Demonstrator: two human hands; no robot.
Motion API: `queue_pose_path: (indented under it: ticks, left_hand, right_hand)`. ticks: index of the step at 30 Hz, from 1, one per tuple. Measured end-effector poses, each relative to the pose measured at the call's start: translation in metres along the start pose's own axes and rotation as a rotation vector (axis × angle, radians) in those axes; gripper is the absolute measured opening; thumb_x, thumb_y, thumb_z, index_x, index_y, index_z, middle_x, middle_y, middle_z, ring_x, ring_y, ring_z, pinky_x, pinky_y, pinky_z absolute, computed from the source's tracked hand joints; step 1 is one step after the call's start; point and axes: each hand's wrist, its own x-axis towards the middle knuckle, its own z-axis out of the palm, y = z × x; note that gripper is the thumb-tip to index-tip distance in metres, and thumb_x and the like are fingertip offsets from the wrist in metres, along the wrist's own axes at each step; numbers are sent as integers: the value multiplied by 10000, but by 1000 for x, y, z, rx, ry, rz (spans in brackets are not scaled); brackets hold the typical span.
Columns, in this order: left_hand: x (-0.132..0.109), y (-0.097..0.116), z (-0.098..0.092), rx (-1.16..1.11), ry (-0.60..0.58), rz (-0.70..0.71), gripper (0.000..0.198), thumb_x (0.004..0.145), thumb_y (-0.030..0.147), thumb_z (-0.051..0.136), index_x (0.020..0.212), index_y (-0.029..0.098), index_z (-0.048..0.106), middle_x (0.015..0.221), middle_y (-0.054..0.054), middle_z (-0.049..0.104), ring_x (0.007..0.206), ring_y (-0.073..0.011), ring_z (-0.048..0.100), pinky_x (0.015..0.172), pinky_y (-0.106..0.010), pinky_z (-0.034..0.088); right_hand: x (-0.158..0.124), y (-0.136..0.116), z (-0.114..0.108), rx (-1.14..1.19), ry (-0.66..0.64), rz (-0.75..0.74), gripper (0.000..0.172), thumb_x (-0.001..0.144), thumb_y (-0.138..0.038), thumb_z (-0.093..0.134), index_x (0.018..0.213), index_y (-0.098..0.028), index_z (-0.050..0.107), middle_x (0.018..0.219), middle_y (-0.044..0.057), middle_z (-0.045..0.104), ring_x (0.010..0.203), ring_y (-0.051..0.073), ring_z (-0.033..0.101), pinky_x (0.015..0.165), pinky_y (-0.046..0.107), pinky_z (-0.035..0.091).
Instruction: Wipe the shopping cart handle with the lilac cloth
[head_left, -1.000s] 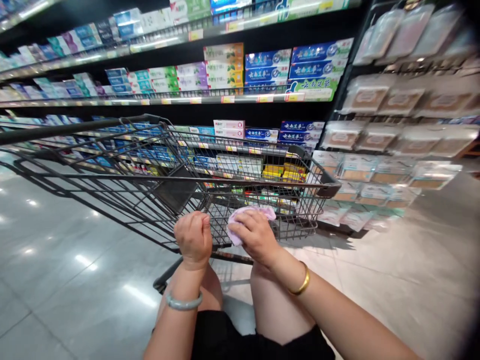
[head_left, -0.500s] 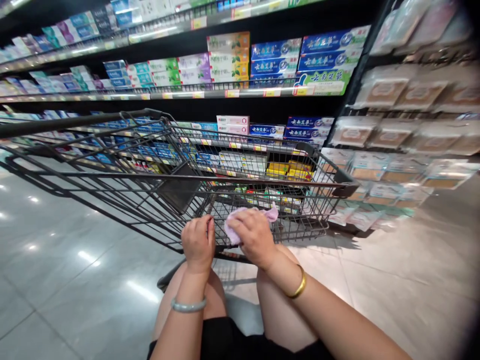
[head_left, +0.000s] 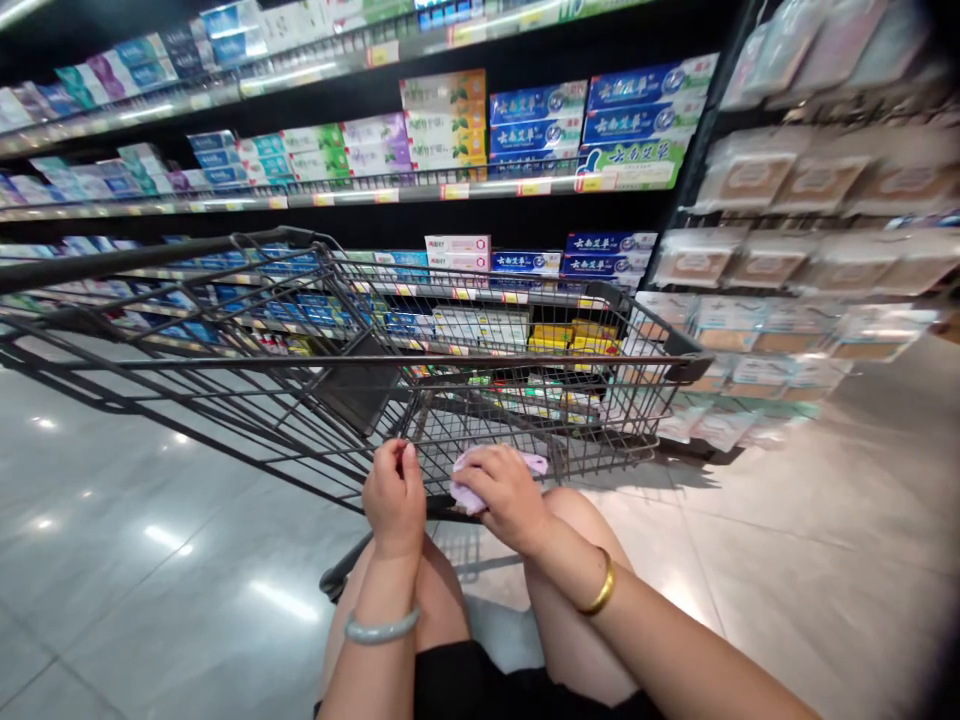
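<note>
Pink cloth (head_left: 461, 495) under the right hand (head_left: 504, 492), fingers curled over it and pressing it to the lowest rear wires of a dark metal shopping cart (head_left: 480, 358) in a shop aisle. The left hand (head_left: 394, 495), just beside the cloth, is closed in a fist around the same low edge of the cart. The person crouches behind the cart, bare knees directly below its rear end.

Judging by where the cloth sits, the wiping has reached the bottom of the cart's rear. No streaks or wet marks show on the wire, so it cannot be told how much of the basket, rim or handle bar has been covered. The basket looks empty.

By count: one cloth, one cart, two hands, and two bangles, a pale green bangle (head_left: 380, 627) on the left wrist and a gold bangle (head_left: 600, 592) on the right. Beyond the cart stand shelves of toothpaste boxes (head_left: 540, 105), too many to count, and to the cart's right hang blurred packets (head_left: 772, 180).
</note>
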Motion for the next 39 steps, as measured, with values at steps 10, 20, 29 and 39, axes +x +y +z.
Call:
queue_pose_path:
  ticks: [10, 20, 29, 39]
  left_hand:
    - [3, -3, 6, -51, -160, -135, 330, 1033, 395, 416, 1217, 220, 628, 800, 4, 694, 706, -149, 645, 687, -249, 445]
    - [3, 0, 11, 64, -177, -134, 334, 1042, 329, 389, 1236, 205, 631, 916, -59, 753, 817, -196, 682, 706, -279, 405]
    - [2, 7, 14, 197, -196, -87, 330, 1051, 298, 382, 1260, 190, 614, 962, -92, 764, 844, -224, 702, 705, -294, 404]
    - [4, 21, 17, 405, -171, -85, 384, 1073, 374, 336, 1194, 181, 647, 799, -92, 719, 722, -241, 641, 638, -319, 312]
  right_hand:
    - [5, 10, 12, -180, 31, -67, 207, 981, -241, 610, 1171, -266, 688, 1179, 42, 703, 1155, 237, 525, 965, 400, 406]
    - [17, 6, 23, -232, -300, -311, 142, 1019, -310, 576, 1090, -247, 682, 1158, 36, 676, 1093, 236, 515, 886, 389, 406]
    - [8, 34, -8, -321, -314, -262, 219, 1049, -313, 508, 1201, -254, 653, 1269, 59, 658, 1147, 245, 490, 902, 396, 369]
    - [-8, 56, -40, -337, -196, -240, 192, 1018, -283, 583, 1177, -265, 689, 1274, 32, 700, 1165, 227, 510, 980, 377, 370]
